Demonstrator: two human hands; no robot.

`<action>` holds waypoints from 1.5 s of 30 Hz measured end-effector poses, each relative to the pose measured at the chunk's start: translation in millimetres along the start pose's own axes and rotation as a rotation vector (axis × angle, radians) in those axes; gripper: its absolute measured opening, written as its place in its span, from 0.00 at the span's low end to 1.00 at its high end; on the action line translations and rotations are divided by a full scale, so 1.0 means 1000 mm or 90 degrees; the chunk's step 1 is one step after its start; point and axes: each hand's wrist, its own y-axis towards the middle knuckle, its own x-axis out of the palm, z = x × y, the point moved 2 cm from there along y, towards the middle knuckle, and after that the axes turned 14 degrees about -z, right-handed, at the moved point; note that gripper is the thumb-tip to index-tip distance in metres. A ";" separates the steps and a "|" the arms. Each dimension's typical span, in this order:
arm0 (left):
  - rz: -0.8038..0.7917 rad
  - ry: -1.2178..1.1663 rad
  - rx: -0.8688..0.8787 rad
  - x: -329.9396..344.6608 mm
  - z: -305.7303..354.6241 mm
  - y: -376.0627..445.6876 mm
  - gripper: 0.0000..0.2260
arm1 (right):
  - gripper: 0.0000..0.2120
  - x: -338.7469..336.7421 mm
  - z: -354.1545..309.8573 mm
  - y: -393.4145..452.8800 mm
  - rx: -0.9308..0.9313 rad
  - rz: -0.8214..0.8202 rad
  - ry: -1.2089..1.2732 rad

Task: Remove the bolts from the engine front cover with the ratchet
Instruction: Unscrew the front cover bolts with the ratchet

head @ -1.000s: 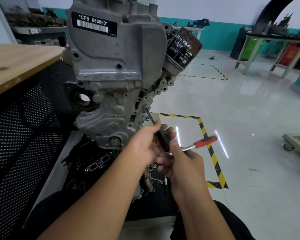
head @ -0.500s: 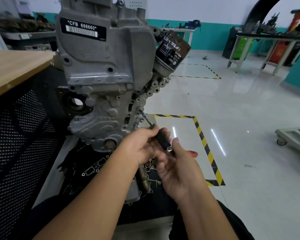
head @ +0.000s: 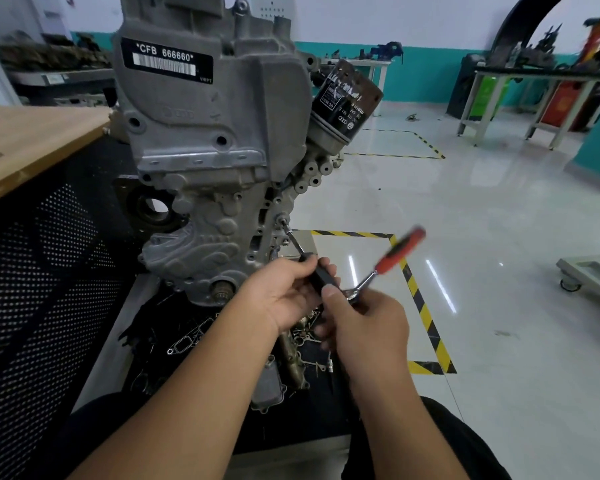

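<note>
Since the frame half a second back, I log the ratchet (head: 388, 268) handle swung up and right — red grip blurred. Head view: left hand (head: 284, 296) grips the black extension (head: 321, 280), its thin shaft running up to a bolt (head: 282, 220) on the engine front cover (head: 208, 161). Right hand (head: 364, 327) curls round the ratchet head — oil filter (head: 343, 105) upper right.

Your ratchet (head: 388, 265) handle now points up and to the right, blurred in its swing, where half a second ago it sat low, mostly hidden behind your right hand (head: 364, 323). The view sits slightly closer to the engine (head: 208, 150).
</note>
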 end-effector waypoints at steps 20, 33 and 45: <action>-0.035 -0.091 -0.016 -0.012 -0.009 -0.005 0.06 | 0.17 0.023 -0.003 -0.009 0.183 -0.039 0.635; -0.042 -0.086 -0.008 -0.013 -0.007 0.000 0.07 | 0.15 0.022 -0.003 -0.010 0.178 -0.048 0.596; -0.016 -0.013 -0.014 -0.023 -0.005 0.002 0.08 | 0.18 0.022 0.004 -0.008 0.177 -0.016 0.449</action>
